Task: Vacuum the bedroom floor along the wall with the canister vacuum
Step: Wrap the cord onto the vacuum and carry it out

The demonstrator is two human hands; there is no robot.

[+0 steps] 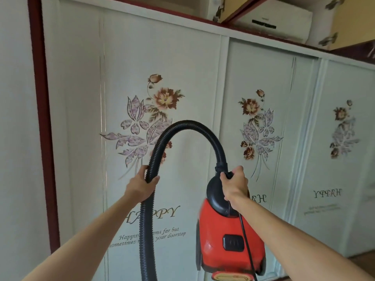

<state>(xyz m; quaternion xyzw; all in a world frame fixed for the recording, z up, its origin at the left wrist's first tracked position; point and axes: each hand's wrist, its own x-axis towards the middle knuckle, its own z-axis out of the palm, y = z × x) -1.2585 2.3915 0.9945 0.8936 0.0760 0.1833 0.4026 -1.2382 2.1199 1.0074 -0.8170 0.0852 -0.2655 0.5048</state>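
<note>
A red canister vacuum (229, 242) with a black top hangs in the air in front of me, held up by its black handle. My right hand (235, 184) grips that handle. A black ribbed hose (188, 124) arches up from the vacuum's top and comes down on the left. My left hand (142, 185) grips the hose on its descending side. Below my left hand the hose drops out of the bottom of the view. A thin black power cord (246, 242) runs down across the vacuum's body. The hose's nozzle end is out of sight.
White sliding wardrobe doors (182, 78) with flower prints and the word "HAPPY" fill the view straight ahead. A dark red frame (43, 118) edges them on the left. A white air conditioner (272, 23) sits high up. A strip of wooden floor (363, 260) shows at the lower right.
</note>
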